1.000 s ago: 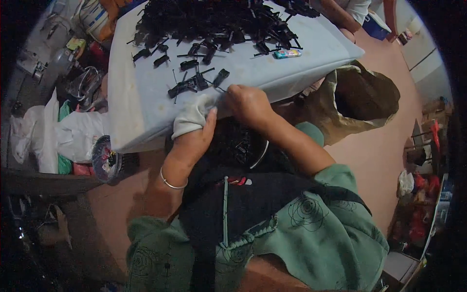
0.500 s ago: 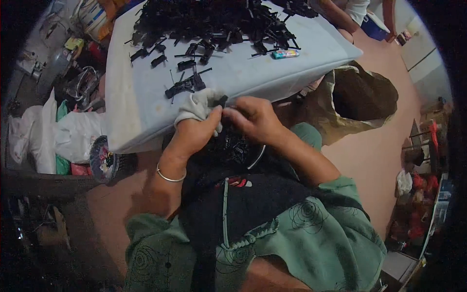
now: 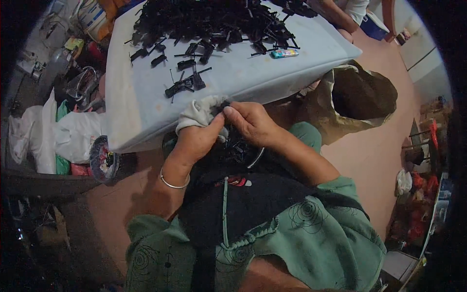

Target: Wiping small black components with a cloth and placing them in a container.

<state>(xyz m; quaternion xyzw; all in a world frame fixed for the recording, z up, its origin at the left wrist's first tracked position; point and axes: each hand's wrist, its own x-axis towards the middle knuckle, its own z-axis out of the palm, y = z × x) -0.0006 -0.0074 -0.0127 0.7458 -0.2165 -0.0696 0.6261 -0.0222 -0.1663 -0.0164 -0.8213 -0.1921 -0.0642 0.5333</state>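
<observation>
In front of my body, just off the table's near edge, both hands meet around a small black plastic part (image 3: 223,105). My left hand (image 3: 197,135) is closed on it; a white glove (image 3: 197,112) covers its fingers, while the thumb is bare. With thumb and fingers pinched together, my right hand (image 3: 253,120) grips the part from the other side. The part's exact shape is mostly hidden by my fingers. Small black pieces (image 3: 237,150) lie in my lap below. Beyond my left hand, several black parts with thin rods (image 3: 186,87) rest on the table.
A large pile of black parts (image 3: 209,22) covers the far side of the pale-covered table (image 3: 258,80). Near it lies a small colourful packet (image 3: 284,53). An open brown sack (image 3: 327,119) stands on the right. Another person's arm (image 3: 335,15) shows at far right; white bags (image 3: 80,136) sit left.
My right hand has come in closer to the left, its thumb now pressing at the black part. My left hand has shifted slightly. The parts on the table look unmoved.
</observation>
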